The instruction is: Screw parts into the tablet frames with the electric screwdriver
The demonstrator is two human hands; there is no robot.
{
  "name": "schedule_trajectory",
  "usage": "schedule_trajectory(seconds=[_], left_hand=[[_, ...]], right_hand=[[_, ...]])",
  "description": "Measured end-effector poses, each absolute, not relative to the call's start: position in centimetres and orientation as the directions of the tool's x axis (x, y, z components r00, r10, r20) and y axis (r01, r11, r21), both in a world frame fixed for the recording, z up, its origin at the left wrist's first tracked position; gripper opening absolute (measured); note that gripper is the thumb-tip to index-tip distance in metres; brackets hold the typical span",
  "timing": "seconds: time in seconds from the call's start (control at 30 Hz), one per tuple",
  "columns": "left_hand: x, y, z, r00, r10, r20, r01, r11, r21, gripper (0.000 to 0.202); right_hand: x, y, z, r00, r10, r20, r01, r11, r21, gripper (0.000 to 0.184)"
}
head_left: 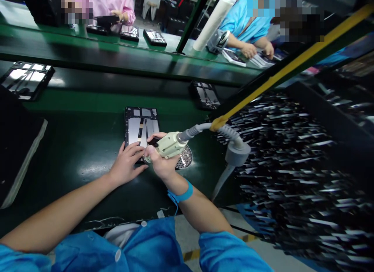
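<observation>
An electric screwdriver (171, 145) with a pale body is gripped in my right hand (165, 166), its grey cable leading up to the right. The tool's front end is over the lower part of an opened tablet-like device (134, 128) with a black frame and silver inner plates. My left hand (125, 165) lies at the device's lower left edge with fingers stretched and thumb apart. What the fingertips touch near the tool's tip is partly hidden. Just right of my right hand is a round dish of small screws (184, 158), partly covered by that hand.
Similar devices lie on the bench at far left (27, 80) and back right (204, 94). A black box-like object (20, 147) stands at left. A yellow-edged post (263, 87) slants across the right, beside many dark strips (292, 166). Co-workers' hands (248, 50) work across the line.
</observation>
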State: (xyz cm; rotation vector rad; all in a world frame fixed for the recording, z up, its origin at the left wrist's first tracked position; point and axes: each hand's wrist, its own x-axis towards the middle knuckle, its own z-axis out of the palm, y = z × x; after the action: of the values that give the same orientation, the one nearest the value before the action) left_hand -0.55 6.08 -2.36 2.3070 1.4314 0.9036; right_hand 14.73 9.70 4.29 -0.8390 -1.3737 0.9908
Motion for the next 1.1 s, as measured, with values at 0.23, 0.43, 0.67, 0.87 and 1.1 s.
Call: schedule_trajectory(seconds=[0.23, 0.43, 0.67, 0.87, 1.1], left_hand=[[-0.5, 6.1, -2.3, 0.317, 0.88, 0.354, 0.694, -0.469, 0.546, 0.042], [-0.3, 6.3, -2.4, 0.316, 0.875, 0.366, 0.726, -0.472, 0.501, 0.04], [0.0, 6.1, -1.1, 0.293, 0.886, 0.361, 0.84, -0.418, 0.346, 0.03], [-4.4, 14.7, 0.2, 0.129, 0.938, 0.323, 0.947, -0.213, 0.241, 0.032], [-8.1, 24.8, 2.6, -0.012, 0.963, 0.268, 0.965, -0.058, 0.254, 0.038]], right_hand=[[14.7, 9.7, 3.8, -0.068, 0.919, 0.389, -0.04, 0.387, -0.921, 0.025], [14.6, 9.7, 3.7, -0.104, 0.912, 0.397, -0.041, 0.395, -0.918, 0.028], [14.8, 10.4, 4.2, -0.087, 0.912, 0.4, -0.114, 0.39, -0.914, 0.028], [19.6, 11.6, 6.8, 0.066, 0.899, 0.433, -0.167, 0.438, -0.883, 0.024], [25.9, 12.2, 5.8, 0.14, 0.866, 0.479, 0.075, 0.474, -0.878, 0.022]])
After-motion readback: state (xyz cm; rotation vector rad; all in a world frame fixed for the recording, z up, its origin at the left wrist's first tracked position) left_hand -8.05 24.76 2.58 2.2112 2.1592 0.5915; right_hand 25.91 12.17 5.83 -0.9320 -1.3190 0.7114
